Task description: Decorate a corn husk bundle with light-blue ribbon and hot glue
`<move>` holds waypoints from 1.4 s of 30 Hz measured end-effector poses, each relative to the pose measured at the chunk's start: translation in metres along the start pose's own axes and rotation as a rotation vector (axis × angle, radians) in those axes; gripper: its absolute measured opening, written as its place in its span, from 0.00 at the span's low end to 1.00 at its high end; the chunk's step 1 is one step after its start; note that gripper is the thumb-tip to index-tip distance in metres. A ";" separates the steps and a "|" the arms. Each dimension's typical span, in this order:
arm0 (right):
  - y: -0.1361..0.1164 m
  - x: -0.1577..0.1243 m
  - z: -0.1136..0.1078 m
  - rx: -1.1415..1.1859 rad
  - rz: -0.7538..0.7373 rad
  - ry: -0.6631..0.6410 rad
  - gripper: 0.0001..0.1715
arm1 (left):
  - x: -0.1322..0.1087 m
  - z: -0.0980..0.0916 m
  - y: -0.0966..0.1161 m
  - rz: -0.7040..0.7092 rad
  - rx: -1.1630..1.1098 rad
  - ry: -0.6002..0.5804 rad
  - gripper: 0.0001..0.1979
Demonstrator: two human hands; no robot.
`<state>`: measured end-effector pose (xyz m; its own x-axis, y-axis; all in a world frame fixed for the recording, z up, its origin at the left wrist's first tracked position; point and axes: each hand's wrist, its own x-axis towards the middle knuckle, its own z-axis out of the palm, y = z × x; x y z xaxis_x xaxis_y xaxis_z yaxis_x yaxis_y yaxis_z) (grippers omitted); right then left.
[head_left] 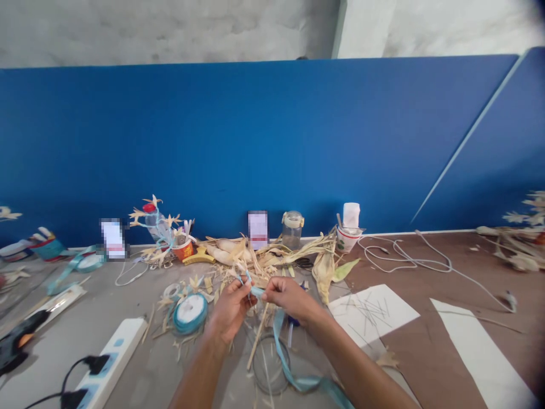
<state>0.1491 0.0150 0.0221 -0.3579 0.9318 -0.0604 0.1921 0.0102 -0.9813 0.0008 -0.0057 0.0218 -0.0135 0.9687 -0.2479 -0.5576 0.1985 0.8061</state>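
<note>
My left hand [232,307] is closed in a pinch around a thin stem wrapped in blue ribbon, with a small pale husk flower at its top. My right hand [289,296] pinches the light-blue ribbon [279,335] just to the right of that stem. A short stretch of ribbon runs between the two hands. The rest trails below my right wrist and curls across the table toward the lower right. Left of my left hand lies a spool of blue ribbon [189,312]. Dried corn husks [227,250] are heaped just beyond my fingers.
A power strip [113,363] and a glue gun [23,338] lie at the left. Thin wires rest on white paper [398,315] at the right. A jar [292,230], a paper cup [347,241] and a phone [258,228] stand along the blue partition [272,142]. White cables [426,261] cross the right side.
</note>
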 end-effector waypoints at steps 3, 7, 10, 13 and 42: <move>-0.002 -0.002 -0.001 -0.019 0.021 -0.017 0.07 | 0.001 -0.001 -0.001 0.016 -0.006 -0.010 0.07; -0.001 -0.003 -0.002 -0.029 0.023 -0.044 0.07 | 0.002 0.000 -0.001 0.024 -0.019 -0.026 0.06; 0.000 -0.002 -0.002 -0.063 -0.007 -0.054 0.06 | 0.002 0.000 -0.001 0.016 -0.033 -0.053 0.06; -0.003 -0.003 -0.001 -0.129 -0.046 -0.043 0.06 | 0.002 -0.001 0.000 -0.014 -0.084 -0.060 0.07; -0.004 -0.004 0.020 -0.067 -0.115 0.083 0.10 | 0.005 -0.001 -0.005 0.016 -0.102 -0.027 0.07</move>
<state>0.1313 0.0038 0.0224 -0.3046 0.9499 0.0700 0.2153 0.1402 -0.9664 0.0029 -0.0015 0.0164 -0.0015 0.9756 -0.2194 -0.6393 0.1678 0.7504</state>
